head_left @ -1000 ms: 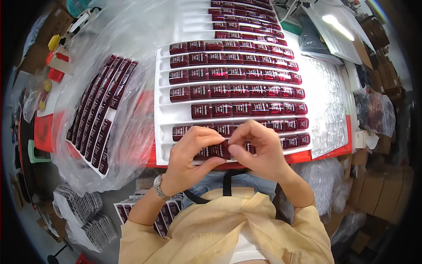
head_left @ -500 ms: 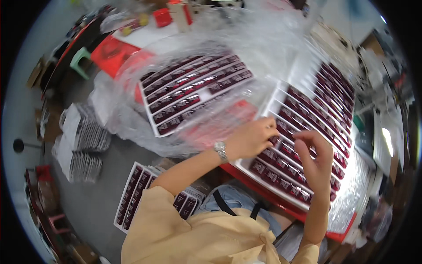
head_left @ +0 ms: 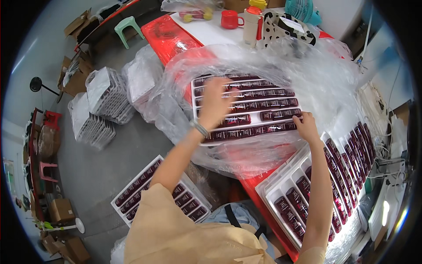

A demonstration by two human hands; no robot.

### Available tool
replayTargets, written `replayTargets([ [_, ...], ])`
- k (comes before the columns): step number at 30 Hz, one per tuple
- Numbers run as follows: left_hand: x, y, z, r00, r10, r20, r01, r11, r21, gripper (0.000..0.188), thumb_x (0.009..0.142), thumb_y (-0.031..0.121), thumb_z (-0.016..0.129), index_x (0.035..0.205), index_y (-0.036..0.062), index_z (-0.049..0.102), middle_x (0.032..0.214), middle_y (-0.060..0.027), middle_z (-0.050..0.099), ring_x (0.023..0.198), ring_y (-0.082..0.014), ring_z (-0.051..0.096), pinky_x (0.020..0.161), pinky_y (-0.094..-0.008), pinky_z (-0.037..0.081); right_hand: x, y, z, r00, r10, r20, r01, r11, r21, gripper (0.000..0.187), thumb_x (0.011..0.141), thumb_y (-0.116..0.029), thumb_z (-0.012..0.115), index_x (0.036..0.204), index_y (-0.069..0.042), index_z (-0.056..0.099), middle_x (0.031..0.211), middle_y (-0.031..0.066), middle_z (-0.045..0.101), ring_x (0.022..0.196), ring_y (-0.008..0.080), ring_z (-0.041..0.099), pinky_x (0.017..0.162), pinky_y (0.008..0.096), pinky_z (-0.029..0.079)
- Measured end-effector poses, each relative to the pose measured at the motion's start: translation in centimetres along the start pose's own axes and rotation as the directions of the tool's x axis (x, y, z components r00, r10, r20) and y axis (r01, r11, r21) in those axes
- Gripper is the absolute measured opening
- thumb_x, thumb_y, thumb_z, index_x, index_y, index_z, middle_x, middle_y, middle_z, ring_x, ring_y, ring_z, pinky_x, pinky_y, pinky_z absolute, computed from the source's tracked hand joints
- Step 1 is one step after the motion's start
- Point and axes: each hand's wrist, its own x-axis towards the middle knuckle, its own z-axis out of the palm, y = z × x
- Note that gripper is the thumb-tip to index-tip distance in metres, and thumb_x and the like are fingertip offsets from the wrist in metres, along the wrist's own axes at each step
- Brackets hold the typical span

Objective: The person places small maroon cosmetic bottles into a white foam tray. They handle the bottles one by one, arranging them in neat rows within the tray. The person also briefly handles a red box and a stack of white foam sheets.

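A white tray (head_left: 205,141) lies on clear plastic film, filled with rows of small dark red labelled bottles (head_left: 274,129); one row has a gap where white shows. Over the tray's left side is my left hand (head_left: 216,102), a watch on its wrist, its fingers smeared by motion. My right hand (head_left: 307,127) pinches at the tray's right edge, by the end of a bottle row; whether the fingertips hold tray or bottle is unclear. To the right sits another white tray (head_left: 269,190) of the same bottles, with some bare slots on its left part, partly behind my right forearm.
Loose plastic film (head_left: 325,79) surrounds the middle tray. A red mug (head_left: 230,20), a bottle with a red strap (head_left: 251,28) and a teal fan (head_left: 301,9) stand at the back. Wrapped tray stacks (head_left: 107,94) and a bottle-filled tray (head_left: 124,203) are to the left, below table height.
My view has swung toward the middle tray. Both hands have left the right-hand tray: the left is now over the middle tray, the right at its right edge.
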Motion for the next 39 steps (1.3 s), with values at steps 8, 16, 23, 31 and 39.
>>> replayTargets([
  [8,2.4,-15.8,0.3,0.886,-0.448,0.114,0.418,0.882,0.220,0.053,0.087,0.044,0.056,0.092,-0.0078,0.066,0.091,-0.0303,0.065,0.091,-0.0439,0.063,0.083,-0.0485,0.047,0.5,0.3,0.3,0.980,0.199,0.012,-0.196,0.974,-0.112,0.052,0.081,-0.042,0.064,0.094,0.009,0.063,0.103,0.0305,0.059,0.098,0.0445,0.059,0.084,0.0486,0.047],
  [16,4.4,-15.7,0.2,0.748,-0.651,0.129,0.661,0.748,-0.058,0.032,0.082,0.028,0.067,0.090,-0.0037,0.069,0.084,-0.0170,0.070,0.079,-0.0235,0.067,0.070,-0.0355,0.049,0.9,-0.6,-1.7,0.909,0.405,0.097,-0.364,0.659,0.658,0.045,0.083,-0.029,0.069,0.106,0.006,0.054,0.085,0.0161,0.065,0.078,0.0240,0.066,0.069,0.0373,0.054],
  [23,6.0,-17.4,0.6,0.597,-0.738,0.314,0.780,0.441,-0.444,0.028,0.084,0.015,0.068,0.103,-0.0050,0.062,0.094,-0.0115,0.068,0.076,-0.0201,0.065,0.067,-0.0352,0.053,0.8,-4.3,-4.0,0.926,0.333,0.175,-0.288,0.331,0.899,0.047,0.084,-0.017,0.067,0.115,0.008,0.041,0.099,0.0172,0.060,0.079,0.0227,0.066,0.068,0.0372,0.059],
  [31,7.9,-14.4,-0.3,0.662,-0.638,0.394,0.746,0.508,-0.430,0.029,0.084,0.019,0.070,0.100,-0.0038,0.064,0.091,-0.0099,0.069,0.075,-0.0173,0.065,0.066,-0.0328,0.053,-4.4,-7.5,-8.5,0.920,0.390,0.033,-0.155,0.286,0.946,0.045,0.084,-0.015,0.068,0.113,0.008,0.043,0.097,0.0161,0.060,0.080,0.0206,0.065,0.066,0.0318,0.058],
  [39,6.3,-5.4,-2.9,0.685,-0.400,0.609,0.728,0.421,-0.541,0.028,0.088,0.019,0.067,0.107,-0.0002,0.062,0.096,-0.0084,0.068,0.081,-0.0144,0.065,0.071,-0.0305,0.054,-18.0,-8.7,-15.0,0.871,0.472,-0.138,0.057,0.183,0.981,0.030,0.087,-0.009,0.066,0.108,0.001,0.047,0.091,0.0062,0.059,0.078,0.0085,0.060,0.065,0.0206,0.050],
])
